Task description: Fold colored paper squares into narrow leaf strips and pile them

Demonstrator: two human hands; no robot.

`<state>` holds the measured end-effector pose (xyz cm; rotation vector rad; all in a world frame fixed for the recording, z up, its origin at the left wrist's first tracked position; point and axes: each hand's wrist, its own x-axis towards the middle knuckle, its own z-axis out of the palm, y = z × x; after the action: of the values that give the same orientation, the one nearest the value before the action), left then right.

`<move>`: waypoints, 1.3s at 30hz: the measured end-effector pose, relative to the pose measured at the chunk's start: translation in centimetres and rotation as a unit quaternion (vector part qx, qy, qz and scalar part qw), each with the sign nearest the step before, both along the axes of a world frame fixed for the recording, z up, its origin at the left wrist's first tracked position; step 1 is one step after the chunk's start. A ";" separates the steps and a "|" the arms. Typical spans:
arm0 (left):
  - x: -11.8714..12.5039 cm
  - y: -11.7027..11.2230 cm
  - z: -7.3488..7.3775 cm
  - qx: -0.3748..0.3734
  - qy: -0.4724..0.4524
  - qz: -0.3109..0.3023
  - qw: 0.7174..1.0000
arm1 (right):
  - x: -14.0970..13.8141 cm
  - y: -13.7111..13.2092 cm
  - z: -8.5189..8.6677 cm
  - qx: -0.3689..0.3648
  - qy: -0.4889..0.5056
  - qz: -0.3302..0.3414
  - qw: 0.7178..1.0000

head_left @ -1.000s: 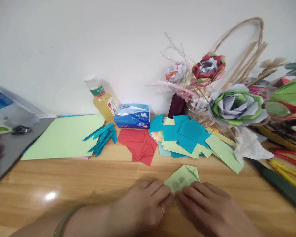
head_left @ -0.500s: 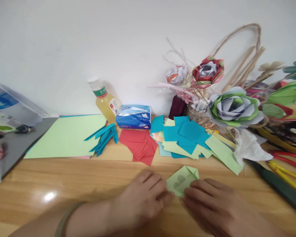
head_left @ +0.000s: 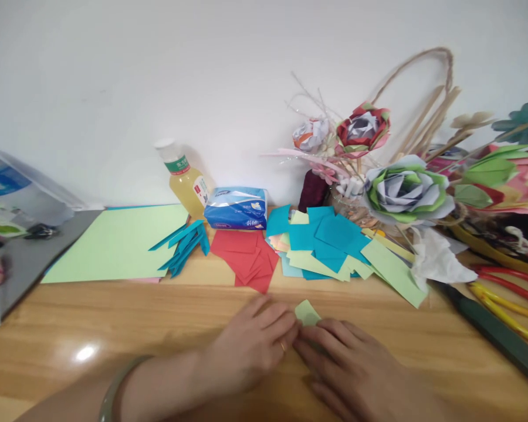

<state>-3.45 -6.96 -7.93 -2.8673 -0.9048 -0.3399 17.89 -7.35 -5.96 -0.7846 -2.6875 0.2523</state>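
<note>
A small piece of light green paper (head_left: 307,313) lies on the wooden table in front of me, mostly covered by my fingers so its folds are hidden. My left hand (head_left: 259,337), wearing a ring, has its fingers curled and pinches the paper's left edge. From the other side my right hand (head_left: 345,357) presses over the paper, fingers together, its tips meeting those of the left. Just beyond are red paper squares (head_left: 250,258) and a heap of teal and pale green pieces (head_left: 330,237).
Folded teal strips (head_left: 187,246) lie beside large light green sheets (head_left: 118,243). Behind stand a drink bottle (head_left: 187,181) and a blue tissue pack (head_left: 236,208). Paper flowers (head_left: 407,190) fill the right rear; scissors with a dark blade (head_left: 488,322) lie at right.
My right hand has moved left toward my left hand and now covers most of the green paper. Less of the paper shows than before.
</note>
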 end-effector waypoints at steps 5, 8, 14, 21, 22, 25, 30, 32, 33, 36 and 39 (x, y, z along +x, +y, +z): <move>-0.2 0.1 0.5 -0.039 -0.028 -0.026 0.998 | 1.1 1.1 -0.1 -0.027 0.063 -0.134 0.989; -0.3 0.2 0.9 -0.052 -0.017 -0.044 0.998 | 1.3 1.4 -0.3 -0.046 0.054 -0.164 0.984; -0.4 0.3 1.0 -0.048 0.001 -0.054 0.997 | 0.5 1.6 -0.9 -0.097 0.094 -0.172 0.976; -0.4 0.3 1.2 -0.005 0.021 -0.047 0.999 | 0.3 2.0 -1.7 -0.038 0.113 -0.159 0.980; -0.4 0.3 1.2 0.003 0.023 -0.048 0.999 | 0.4 1.9 -1.8 -0.016 0.109 -0.146 0.983; -0.4 0.2 1.2 0.020 0.020 -0.045 0.999 | 0.7 1.8 -2.0 0.047 0.083 -0.102 0.990; -0.4 0.0 1.1 0.022 0.022 -0.036 0.999 | 1.0 1.7 -1.7 0.100 0.056 -0.055 0.992; -0.4 0.0 1.0 0.019 0.028 -0.031 0.999 | 0.9 1.7 -1.3 0.097 0.046 -0.041 0.993; -0.4 0.0 1.0 0.019 0.027 -0.027 0.999 | 0.9 1.7 -1.1 0.096 0.042 -0.034 0.994; -0.3 0.0 0.7 0.023 0.014 -0.017 0.999 | 0.7 1.8 -0.6 0.103 0.035 -0.023 0.994; -0.3 -0.1 0.5 0.018 0.018 -0.016 1.000 | 0.5 1.9 -0.6 0.121 0.033 -0.021 0.992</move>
<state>-3.74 -7.04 -7.47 -2.8476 -0.8398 -0.3035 18.43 -5.50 -6.51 -0.7438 -2.5730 -0.0558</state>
